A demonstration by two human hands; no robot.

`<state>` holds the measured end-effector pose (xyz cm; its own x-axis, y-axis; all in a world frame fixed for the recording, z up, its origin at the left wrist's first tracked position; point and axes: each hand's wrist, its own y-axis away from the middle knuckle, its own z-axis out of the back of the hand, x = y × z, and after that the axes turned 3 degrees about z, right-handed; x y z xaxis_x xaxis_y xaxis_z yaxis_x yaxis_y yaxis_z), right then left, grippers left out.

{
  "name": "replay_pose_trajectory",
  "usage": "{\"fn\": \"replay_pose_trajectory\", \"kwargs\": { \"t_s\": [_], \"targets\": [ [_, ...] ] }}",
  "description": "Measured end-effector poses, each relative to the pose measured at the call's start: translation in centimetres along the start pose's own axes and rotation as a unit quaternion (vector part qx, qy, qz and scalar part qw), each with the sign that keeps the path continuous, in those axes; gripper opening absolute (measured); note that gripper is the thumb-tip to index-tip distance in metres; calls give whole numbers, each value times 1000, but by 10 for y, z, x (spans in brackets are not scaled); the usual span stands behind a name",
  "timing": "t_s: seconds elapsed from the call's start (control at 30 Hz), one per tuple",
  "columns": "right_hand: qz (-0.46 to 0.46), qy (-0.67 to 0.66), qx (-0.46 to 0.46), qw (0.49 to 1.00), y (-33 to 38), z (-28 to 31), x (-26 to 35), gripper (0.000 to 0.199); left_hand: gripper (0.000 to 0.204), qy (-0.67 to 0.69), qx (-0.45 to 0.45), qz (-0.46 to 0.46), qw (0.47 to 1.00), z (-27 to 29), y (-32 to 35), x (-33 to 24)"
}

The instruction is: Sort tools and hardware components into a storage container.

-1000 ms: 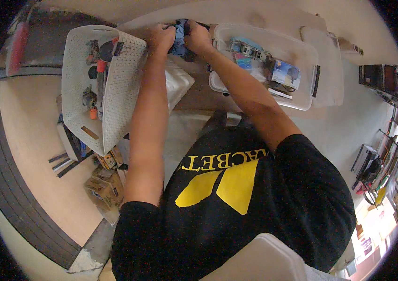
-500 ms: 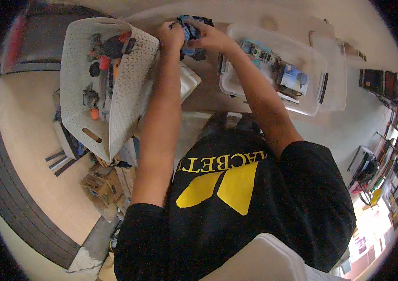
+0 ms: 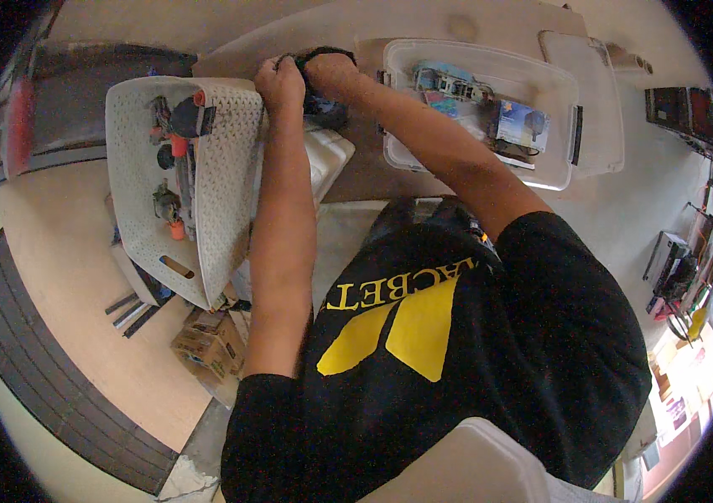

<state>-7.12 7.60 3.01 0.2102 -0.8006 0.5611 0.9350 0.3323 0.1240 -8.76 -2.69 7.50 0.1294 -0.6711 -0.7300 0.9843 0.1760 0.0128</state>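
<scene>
A dark, soft fabric thing (image 3: 325, 111), black with some blue, is between my hands at the far side, perhaps a pouch or bag. My left hand (image 3: 281, 83) is closed on its left edge. My right hand (image 3: 333, 74) reaches into or behind it, with a black rim curving round the far side of the hand. The right fingers are hidden by the fabric. Beside my left forearm stands a white woven plastic basket (image 3: 231, 168), with black and orange tools (image 3: 179, 126) inside.
On the right is a clear plastic bin (image 3: 407, 151) holding a circuit board (image 3: 453, 84) and a small blue-and-white box (image 3: 522, 126). A clear lid (image 3: 604, 109) lies beyond it. A white container (image 3: 331, 159) sits between basket and bin. A cardboard box (image 3: 210, 339) stands lower left.
My right hand has moved from gripping the fabric's upper right side into or behind it. My left hand has shifted slightly left. The whole view has shifted a little.
</scene>
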Motion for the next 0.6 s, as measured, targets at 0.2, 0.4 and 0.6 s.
{"fn": "replay_pose_trajectory", "kwargs": {
  "t_s": [0.2,0.4,0.6],
  "targets": [
    [-12,-64,-23,998,-3,-41,29,18,30,-27,44,27,998,20,18,9],
    [-133,-623,-175,751,-20,-108,-7,25,37,69,130,131,980,5,23,-17],
    [139,-409,-117,894,-11,-104,-25,25,46,369,190,227,881,-1,-5,11]
  ]
}}
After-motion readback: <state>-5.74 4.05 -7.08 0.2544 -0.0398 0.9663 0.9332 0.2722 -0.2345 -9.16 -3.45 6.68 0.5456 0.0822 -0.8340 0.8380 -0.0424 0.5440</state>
